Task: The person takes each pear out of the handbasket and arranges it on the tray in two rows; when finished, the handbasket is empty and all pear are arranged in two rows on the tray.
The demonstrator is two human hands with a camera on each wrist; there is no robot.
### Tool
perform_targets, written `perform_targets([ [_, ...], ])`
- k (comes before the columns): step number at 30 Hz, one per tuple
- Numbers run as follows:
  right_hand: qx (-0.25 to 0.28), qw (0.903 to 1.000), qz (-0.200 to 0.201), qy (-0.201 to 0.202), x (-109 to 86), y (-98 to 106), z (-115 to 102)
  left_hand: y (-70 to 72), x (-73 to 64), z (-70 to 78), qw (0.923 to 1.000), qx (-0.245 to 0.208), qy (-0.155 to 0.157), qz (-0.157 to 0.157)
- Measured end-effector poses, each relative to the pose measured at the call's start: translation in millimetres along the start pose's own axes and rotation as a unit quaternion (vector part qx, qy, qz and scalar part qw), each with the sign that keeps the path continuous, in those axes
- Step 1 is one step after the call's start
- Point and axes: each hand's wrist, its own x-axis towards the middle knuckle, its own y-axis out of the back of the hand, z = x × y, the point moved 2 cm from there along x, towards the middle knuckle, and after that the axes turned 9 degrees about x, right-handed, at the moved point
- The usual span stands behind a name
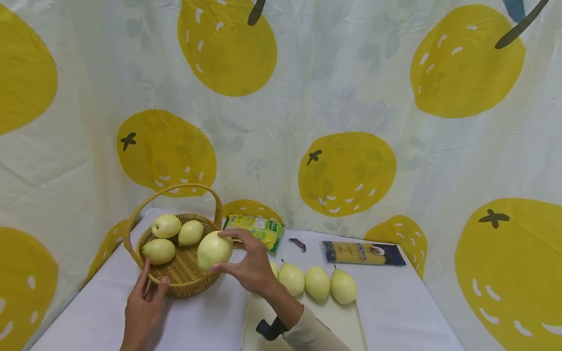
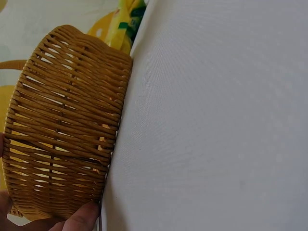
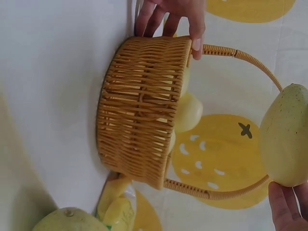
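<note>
A round wicker basket [image 1: 189, 291] with an arched handle stands on the table at left, three pale yellow-green pears [image 1: 159, 251] inside it. My left hand [image 1: 144, 309] grips the basket's near left side. One fingertip lies at the rim in the right wrist view, the other fingers [image 3: 171, 26] against the woven wall. Above the basket's right part, my right hand [image 1: 252, 265] holds another pear [image 1: 214, 251] between thumb and fingers. That held pear [image 3: 286, 137] fills the right edge of the right wrist view.
A white tray [image 1: 252, 326] at front centre bears several pears [image 1: 318, 283] along its far side, partly behind my right forearm. Behind lie a green-yellow packet [image 1: 259, 229], a small purple-wrapped item [image 1: 297, 244] and a long yellow-and-blue packet [image 1: 363, 253]. A fruit-printed curtain [image 1: 272, 146] hangs behind.
</note>
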Motion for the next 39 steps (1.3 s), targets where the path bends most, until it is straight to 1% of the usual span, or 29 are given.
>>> perform_targets([
  [7, -0.004, 0.9997, -0.001, -0.023, -16.0, 14.3, 1.3, -0.2, 1.3, -0.4, 1.0, 0.003, 0.002, 0.0],
  [14, 0.007, 0.998, 0.004, -0.063, -33.1, 29.1, 3.6, 0.4, 1.1, 0.9, 1.0, 0.004, 0.004, 0.001],
  [21, 0.009, 0.9957, 0.005, -0.092, -50.3, 45.9, 6.1, 0.5, 1.4, -0.8, 1.0, 0.007, 0.005, -0.001],
  [27, 0.017, 0.995, 0.002, -0.099, -61.7, 57.3, 5.0, 1.2, 0.3, 0.7, 1.0, 0.004, 0.009, -0.002],
  [30, 0.012, 0.9928, 0.0, -0.119, -68.4, 62.2, 5.6, 1.3, 0.1, 1.3, 0.9999, 0.002, 0.012, -0.003],
  [34, 0.001, 0.9877, -0.003, -0.156, -76.7, 67.8, 7.2, 2.4, 0.0, 1.0, 0.9999, 0.003, 0.012, -0.011],
  [39, -0.011, 0.9855, -0.012, -0.169, -84.8, 72.9, 7.4, 2.9, 0.4, 1.5, 0.9998, 0.007, 0.009, -0.013],
])
